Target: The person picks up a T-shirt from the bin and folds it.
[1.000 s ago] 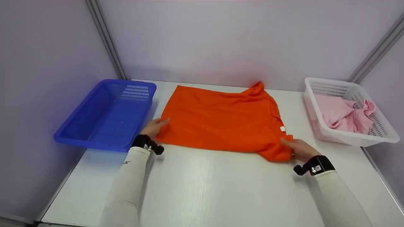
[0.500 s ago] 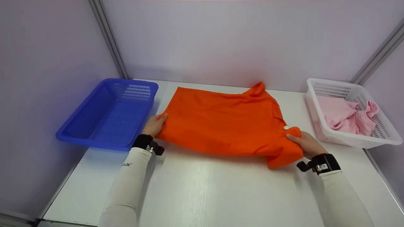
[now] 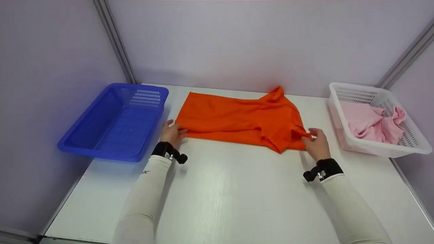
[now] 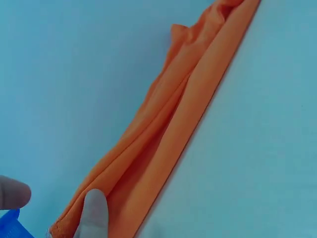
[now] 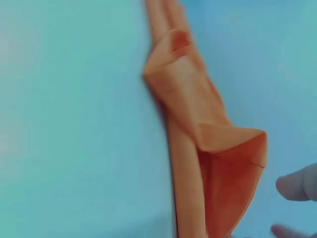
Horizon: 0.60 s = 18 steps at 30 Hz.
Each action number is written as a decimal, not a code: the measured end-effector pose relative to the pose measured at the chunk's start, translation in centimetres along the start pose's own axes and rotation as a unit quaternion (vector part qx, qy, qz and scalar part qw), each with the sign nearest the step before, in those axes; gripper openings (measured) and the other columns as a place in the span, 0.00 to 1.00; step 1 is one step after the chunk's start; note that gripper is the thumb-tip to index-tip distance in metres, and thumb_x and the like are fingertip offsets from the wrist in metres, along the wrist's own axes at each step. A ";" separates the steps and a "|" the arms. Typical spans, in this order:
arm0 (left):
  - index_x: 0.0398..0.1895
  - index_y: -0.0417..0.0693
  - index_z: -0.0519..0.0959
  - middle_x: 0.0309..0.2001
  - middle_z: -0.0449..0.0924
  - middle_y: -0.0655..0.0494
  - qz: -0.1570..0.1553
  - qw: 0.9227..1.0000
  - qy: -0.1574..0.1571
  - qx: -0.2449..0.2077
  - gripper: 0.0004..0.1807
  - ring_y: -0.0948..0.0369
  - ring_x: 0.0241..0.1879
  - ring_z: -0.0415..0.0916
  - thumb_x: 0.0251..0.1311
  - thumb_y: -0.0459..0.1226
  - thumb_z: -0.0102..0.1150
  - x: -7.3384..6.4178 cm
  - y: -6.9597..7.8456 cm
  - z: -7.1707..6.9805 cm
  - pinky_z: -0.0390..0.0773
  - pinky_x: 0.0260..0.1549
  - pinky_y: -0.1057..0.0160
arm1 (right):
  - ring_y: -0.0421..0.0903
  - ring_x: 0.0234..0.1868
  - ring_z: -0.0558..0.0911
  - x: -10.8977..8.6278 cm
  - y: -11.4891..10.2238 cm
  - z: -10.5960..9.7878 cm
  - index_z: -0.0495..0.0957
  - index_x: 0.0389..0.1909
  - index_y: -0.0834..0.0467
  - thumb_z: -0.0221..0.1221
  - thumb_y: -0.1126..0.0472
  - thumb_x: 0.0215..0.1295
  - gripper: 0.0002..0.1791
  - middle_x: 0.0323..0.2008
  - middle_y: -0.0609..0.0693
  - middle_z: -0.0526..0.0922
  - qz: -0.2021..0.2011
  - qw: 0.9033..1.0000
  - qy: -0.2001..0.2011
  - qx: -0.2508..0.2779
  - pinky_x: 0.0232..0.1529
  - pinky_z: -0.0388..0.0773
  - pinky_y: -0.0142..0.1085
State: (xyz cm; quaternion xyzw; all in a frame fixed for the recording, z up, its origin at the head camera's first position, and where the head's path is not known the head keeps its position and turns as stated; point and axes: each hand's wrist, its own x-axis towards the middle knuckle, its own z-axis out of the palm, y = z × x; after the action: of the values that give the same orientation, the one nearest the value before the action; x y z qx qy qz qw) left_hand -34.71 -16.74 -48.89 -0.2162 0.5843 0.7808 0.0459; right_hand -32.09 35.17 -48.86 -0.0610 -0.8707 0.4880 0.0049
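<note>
An orange T-shirt [image 3: 230, 115] lies folded over on the white table, one short sleeve pointing toward me along its near side. Its hem end is at the left. At that end my left hand [image 3: 173, 134] has its fingers spread, and in the left wrist view one finger [image 4: 94, 215] rests against the cloth [image 4: 173, 119] while another stays apart from it. By the collar end is my right hand [image 3: 317, 144], thumb and fingers parted. The right wrist view has its fingertip [image 5: 296, 184] beside the raised fold of the shirt [image 5: 190, 99], with a gap between.
A blue plastic basket [image 3: 142, 156] stands at the left with nothing in it. At the right, a white basket [image 3: 349, 140] holds a crumpled pink cloth [image 3: 369, 122]. Pale panels [image 3: 237, 44] enclose the back and sides of the table [image 3: 230, 196].
The near edge of the T-shirt, lifted in both hands half a second ago, now lies folded away from me. Both hands have moved inward and loosened from the cloth.
</note>
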 end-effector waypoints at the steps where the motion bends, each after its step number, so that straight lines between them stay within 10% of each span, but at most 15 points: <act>1: 0.82 0.51 0.46 0.76 0.59 0.40 0.019 0.999 -0.004 0.047 0.37 0.57 0.41 0.83 0.75 0.31 0.46 0.1 -0.1 0.2 0.86 0.47 0.63 | 0.62 0.61 0.75 0.1 0.0 0.6 0.64 0.71 0.68 0.56 0.63 0.73 0.29 0.66 0.72 0.69 -0.047 0.997 0.012 -0.058 0.63 0.75 0.47; 3: 0.80 0.46 0.55 0.72 0.65 0.37 0.066 0.985 -0.008 0.162 0.36 0.57 0.39 0.82 0.69 0.26 0.49 0.3 -0.2 0.5 0.85 0.41 0.64 | 0.64 0.55 0.76 0.4 -0.1 1.6 0.71 0.66 0.65 0.56 0.71 0.69 0.24 0.61 0.70 0.69 -0.124 0.982 0.006 -0.142 0.61 0.76 0.53; 8: 0.62 0.35 0.77 0.60 0.80 0.36 0.162 0.920 0.032 0.354 0.25 0.48 0.50 0.80 0.60 0.20 0.52 0.9 -0.2 0.8 0.79 0.50 0.60 | 0.58 0.29 0.76 0.9 -0.7 3.3 0.75 0.69 0.49 0.55 0.79 0.64 0.35 0.72 0.70 0.60 -0.211 0.924 -0.066 -0.313 0.40 0.84 0.49; 12: 0.51 0.34 0.80 0.45 0.84 0.37 0.201 0.915 0.061 0.345 0.13 0.51 0.37 0.84 0.66 0.24 0.51 1.0 0.5 0.8 0.83 0.41 0.61 | 0.64 0.38 0.82 1.5 -0.9 4.0 0.84 0.60 0.47 0.63 0.72 0.66 0.25 0.75 0.67 0.62 -0.256 0.886 -0.071 -0.379 0.44 0.86 0.52; 15: 0.48 0.35 0.81 0.41 0.83 0.40 0.241 0.910 0.083 0.326 0.10 0.55 0.33 0.81 0.72 0.32 0.55 0.6 1.2 0.8 0.81 0.36 0.64 | 0.67 0.56 0.79 1.6 -0.8 3.7 0.88 0.44 0.55 0.69 0.66 0.63 0.10 0.67 0.66 0.72 -0.292 0.887 -0.038 -0.356 0.57 0.81 0.59; 18: 0.46 0.33 0.81 0.43 0.80 0.36 0.304 0.895 0.116 0.304 0.12 0.50 0.41 0.78 0.73 0.35 0.57 0.1 1.7 0.8 0.78 0.45 0.58 | 0.68 0.60 0.72 1.3 -1.0 2.6 0.83 0.34 0.61 0.66 0.66 0.62 0.03 0.62 0.66 0.75 -0.311 0.909 0.029 -0.276 0.60 0.76 0.60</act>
State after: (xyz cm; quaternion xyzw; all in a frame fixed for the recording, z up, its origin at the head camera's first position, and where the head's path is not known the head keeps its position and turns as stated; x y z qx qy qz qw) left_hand -35.55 -16.58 -47.21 -0.0925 0.8318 0.5103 -0.1980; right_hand -33.64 32.62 -49.44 0.1997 -0.9450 0.1999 0.1650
